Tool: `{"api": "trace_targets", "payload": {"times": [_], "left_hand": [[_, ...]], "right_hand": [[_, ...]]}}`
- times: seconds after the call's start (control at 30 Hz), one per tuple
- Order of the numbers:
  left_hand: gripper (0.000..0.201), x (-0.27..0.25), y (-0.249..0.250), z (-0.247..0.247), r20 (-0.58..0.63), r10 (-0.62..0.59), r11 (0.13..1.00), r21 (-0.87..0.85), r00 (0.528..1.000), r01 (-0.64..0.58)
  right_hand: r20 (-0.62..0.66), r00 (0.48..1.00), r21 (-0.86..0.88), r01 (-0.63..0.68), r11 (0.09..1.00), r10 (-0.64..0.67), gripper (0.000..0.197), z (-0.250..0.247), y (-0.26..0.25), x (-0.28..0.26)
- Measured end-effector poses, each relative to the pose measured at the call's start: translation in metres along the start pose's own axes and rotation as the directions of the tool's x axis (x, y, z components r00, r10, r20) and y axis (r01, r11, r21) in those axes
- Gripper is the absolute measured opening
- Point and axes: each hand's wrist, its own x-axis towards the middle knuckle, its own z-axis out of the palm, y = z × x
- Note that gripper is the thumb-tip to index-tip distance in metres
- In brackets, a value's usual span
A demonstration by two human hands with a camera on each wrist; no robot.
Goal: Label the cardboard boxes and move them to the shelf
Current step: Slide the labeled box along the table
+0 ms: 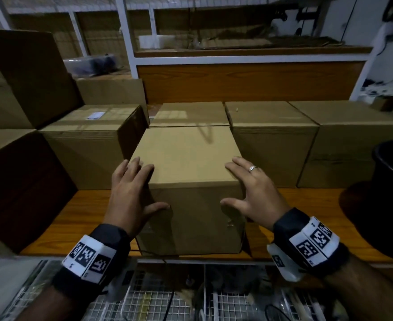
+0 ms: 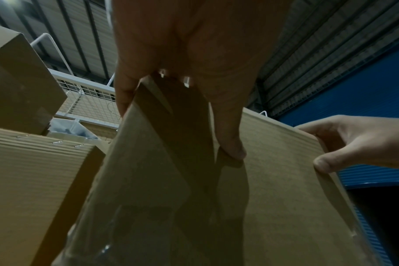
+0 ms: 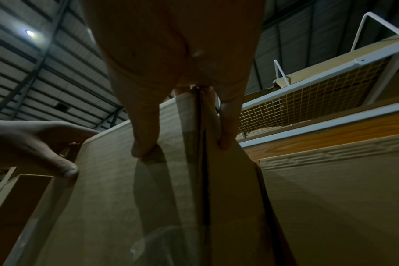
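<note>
One cardboard box (image 1: 191, 177) stands between the two hands on the wooden shelf (image 1: 79, 212), its near face towards the person. The left hand (image 1: 130, 193) presses flat against the box's left side, fingers straight over the top corner and thumb spread across the near face. The right hand (image 1: 253, 191) mirrors it on the right side, fingers straight, thumb on the near face, a ring (image 1: 252, 168) on one finger. Neither hand curls round anything; both clasp the box with open palms.

Beyond the fingertips, three more boxes (image 1: 274, 128) stand in a row behind and to the right of the held one, touching or nearly touching it. Left of the left hand stand at least three others: a taped box with a small white label (image 1: 95, 115) just beside it, a dark-sided one (image 1: 17, 177) nearer the person, and a tall one (image 1: 26, 72) further back. Right of the right hand, a black bucket (image 1: 392, 172) sits at the shelf's end, cut off by the frame. Below both wrists runs white wire mesh (image 1: 144, 297).

Both wrist views are dim. The shelf's upper level above the boxes is too dark to read, and the held box's far side is hidden.
</note>
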Motion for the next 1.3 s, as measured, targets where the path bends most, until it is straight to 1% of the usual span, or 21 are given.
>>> {"api": "trace_targets", "payload": {"times": [0.1, 0.33, 0.53, 0.63, 0.77, 0.87, 1.07, 1.2, 1.3], "left_hand": [[0.094, 0.001, 0.001, 0.0, 0.007, -0.025, 1.0, 0.002, 1.0, 0.025], [0.098, 0.002, 0.001, -0.001, 0.015, -0.109, 0.993, 0.04, 0.994, 0.108], [0.103, 0.005, 0.002, -0.004, 0.05, -0.155, 0.988, 0.027, 0.987, 0.153], [0.104, 0.005, 0.001, -0.004, 0.07, -0.157, 0.987, 0.027, 0.985, 0.156], [0.108, 0.006, 0.002, -0.003, 0.081, -0.17, 0.985, 0.022, 0.982, 0.168], [0.109, 0.007, 0.006, 0.0, 0.084, -0.167, 0.985, 0.048, 0.982, 0.163], [0.108, 0.006, 0.005, 0.001, 0.088, -0.155, 0.988, 0.017, 0.984, 0.154], [0.106, 0.002, 0.001, 0.003, 0.064, -0.11, 0.994, 0.026, 0.992, 0.108], [0.105, -0.002, 0.0, -0.001, 0.046, -0.091, 0.996, 0.026, 0.995, 0.089]], "right_hand": [[0.005, 1.0, -0.017, -0.01, 1.0, 0.011, 0.083, 0.001, 0.0, -0.001], [0.044, 0.997, 0.013, -0.061, 0.998, 0.061, 0.086, 0.003, -0.002, -0.001], [0.08, 0.985, 0.05, -0.155, 0.987, 0.151, 0.091, 0.003, -0.007, 0.001], [0.102, 0.978, 0.044, -0.186, 0.982, 0.181, 0.094, 0.005, -0.008, 0.002], [0.085, 0.981, 0.053, -0.177, 0.983, 0.172, 0.095, 0.008, -0.005, 0.003], [0.057, 0.984, 0.058, -0.173, 0.983, 0.17, 0.095, 0.01, -0.006, 0.001], [-0.03, 0.985, 0.05, -0.167, 0.985, 0.168, 0.099, 0.017, -0.009, 0.002], [-0.012, 0.987, 0.025, -0.162, 0.986, 0.162, 0.099, 0.015, -0.009, 0.0], [-0.038, 0.989, 0.054, -0.139, 0.989, 0.141, 0.099, 0.013, -0.011, -0.002]]}}
